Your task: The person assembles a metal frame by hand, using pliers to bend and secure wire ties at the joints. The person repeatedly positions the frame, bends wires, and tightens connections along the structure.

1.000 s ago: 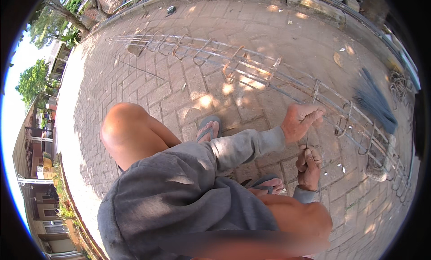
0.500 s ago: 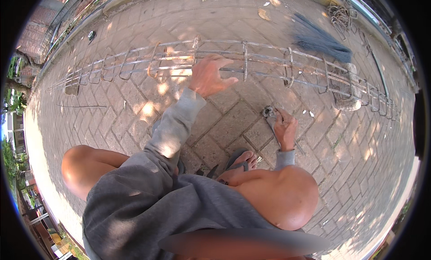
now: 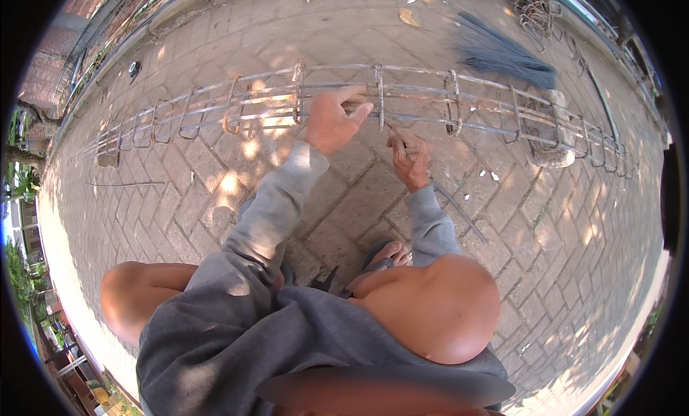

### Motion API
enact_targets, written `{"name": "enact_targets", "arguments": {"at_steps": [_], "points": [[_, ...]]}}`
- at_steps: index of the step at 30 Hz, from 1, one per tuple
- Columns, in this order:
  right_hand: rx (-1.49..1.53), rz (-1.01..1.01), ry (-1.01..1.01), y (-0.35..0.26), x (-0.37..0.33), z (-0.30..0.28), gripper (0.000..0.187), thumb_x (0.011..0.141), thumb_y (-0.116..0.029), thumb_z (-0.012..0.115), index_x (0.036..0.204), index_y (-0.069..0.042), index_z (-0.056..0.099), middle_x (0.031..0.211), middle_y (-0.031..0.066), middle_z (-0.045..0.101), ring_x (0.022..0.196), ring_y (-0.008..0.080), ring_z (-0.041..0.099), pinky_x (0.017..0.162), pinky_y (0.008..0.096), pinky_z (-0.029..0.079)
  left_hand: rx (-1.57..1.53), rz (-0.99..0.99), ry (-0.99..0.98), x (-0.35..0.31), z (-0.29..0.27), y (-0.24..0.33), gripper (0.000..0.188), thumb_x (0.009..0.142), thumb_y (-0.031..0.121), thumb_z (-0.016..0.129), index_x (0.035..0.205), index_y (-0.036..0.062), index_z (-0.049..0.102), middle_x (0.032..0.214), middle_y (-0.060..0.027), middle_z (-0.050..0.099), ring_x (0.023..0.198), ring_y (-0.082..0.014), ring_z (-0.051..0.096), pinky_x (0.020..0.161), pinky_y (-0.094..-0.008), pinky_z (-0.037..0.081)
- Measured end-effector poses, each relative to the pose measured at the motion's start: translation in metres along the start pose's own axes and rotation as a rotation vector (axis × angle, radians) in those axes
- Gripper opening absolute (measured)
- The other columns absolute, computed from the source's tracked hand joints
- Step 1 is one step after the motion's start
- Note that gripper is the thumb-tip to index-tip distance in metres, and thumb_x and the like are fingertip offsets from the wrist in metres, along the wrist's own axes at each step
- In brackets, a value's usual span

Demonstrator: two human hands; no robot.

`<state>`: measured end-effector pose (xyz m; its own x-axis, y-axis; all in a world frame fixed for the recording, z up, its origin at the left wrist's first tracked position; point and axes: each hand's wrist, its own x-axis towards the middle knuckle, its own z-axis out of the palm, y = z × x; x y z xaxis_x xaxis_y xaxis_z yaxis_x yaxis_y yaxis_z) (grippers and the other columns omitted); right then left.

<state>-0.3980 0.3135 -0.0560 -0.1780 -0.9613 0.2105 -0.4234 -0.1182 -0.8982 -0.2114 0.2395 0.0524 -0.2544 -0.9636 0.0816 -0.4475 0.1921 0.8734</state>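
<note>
A long cage of rusty steel bars [image 3: 420, 94] with square stirrups lies across in front of me. My left hand [image 3: 334, 119] is at its near bars, just left of a stirrup [image 3: 380, 94]. Its thumb and fingers are bent toward each other; whatever lies between them is too small to make out. Close on the right of that stirrup, my right hand [image 3: 410, 157] is closed around a tool that looks like pincers. A thin dark handle [image 3: 459, 211] sticks out behind this hand, while the jaws are mostly hidden by the fingers.
Stone blocks [image 3: 551, 147] prop the cage near its right end. Beyond lie a bundle of thin dark wire [image 3: 506, 55] and a coiled heap of rusty wire [image 3: 535, 20]. A small round dark object [image 3: 134, 69] and a thin rod [image 3: 125, 183] rest on the paving.
My right hand has moved up and left to the cage, carrying the pincers. The thumb and fingers of my left hand have drawn closer together. The view has shifted slightly.
</note>
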Motion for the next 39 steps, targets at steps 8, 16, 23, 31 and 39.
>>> {"name": "enact_targets", "arguments": {"at_steps": [8, 16, 23, 31, 39], "points": [[0.253, -0.034, 0.021, -0.007, 0.008, 0.011, 0.025, 0.1, -0.019, 0.066, 0.113, 0.001, 0.074, 0.084, 0.0155, 0.073, 0.074, 0.0196, 0.069, 0.067, 0.0331, 0.052, -0.24, -0.097, 0.102, 0.018, 0.017, 0.008, 0.028, 0.092, 0.016, 0.076, 0.108, -0.007, 0.076, 0.09, -0.0164, 0.079, 0.078, -0.015, 0.072, 0.068, -0.0297, 0.056], [0.242, 0.094, -0.051, -0.022, 0.01, 0.008, 0.037, 0.103, -0.033, 0.067, 0.103, 0.003, 0.073, 0.073, 0.0098, 0.062, 0.069, 0.0141, 0.053, 0.062, 0.0338, 0.045, -0.011, 0.224, 0.054, -0.007, 0.009, 0.01, 0.01, 0.092, 0.007, 0.071, 0.098, 0.0007, 0.077, 0.091, -0.0113, 0.079, 0.081, -0.0192, 0.075, 0.072, -0.0315, 0.059], [0.282, 0.025, 0.093, -0.019, 0.008, 0.023, 0.022, 0.099, -0.019, 0.067, 0.091, 0.001, 0.073, 0.07, 0.0163, 0.062, 0.061, 0.0198, 0.058, 0.058, 0.0365, 0.046, 0.338, 0.736, -0.186, -0.02, 0.008, 0.019, 0.014, 0.09, 0.006, 0.067, 0.102, 0.0057, 0.073, 0.099, -0.0125, 0.076, 0.089, -0.0313, 0.074, 0.075, -0.0402, 0.059], [0.274, 0.065, 0.147, -0.021, 0.005, 0.024, 0.016, 0.096, -0.011, 0.068, 0.088, 0.002, 0.07, 0.068, 0.0166, 0.059, 0.057, 0.0201, 0.054, 0.056, 0.0368, 0.046, 0.496, 0.595, -0.316, 0.024, 0.025, 0.031, 0.009, 0.09, 0.014, 0.071, 0.094, 0.0063, 0.074, 0.09, -0.011, 0.075, 0.077, -0.0332, 0.071, 0.066, -0.0417, 0.056], [0.167, 0.149, 0.092, -0.016, 0.008, 0.023, 0.025, 0.096, -0.02, 0.073, 0.085, 0.002, 0.07, 0.067, 0.0184, 0.059, 0.056, 0.0196, 0.05, 0.055, 0.0377, 0.044, 0.449, -0.019, -0.135, 0.041, 0.051, 0.031, 0.027, 0.073, 0.025, 0.09, 0.086, 0.0082, 0.072, 0.084, -0.0114, 0.075, 0.083, -0.0336, 0.073, 0.075, -0.0462, 0.055]]}}
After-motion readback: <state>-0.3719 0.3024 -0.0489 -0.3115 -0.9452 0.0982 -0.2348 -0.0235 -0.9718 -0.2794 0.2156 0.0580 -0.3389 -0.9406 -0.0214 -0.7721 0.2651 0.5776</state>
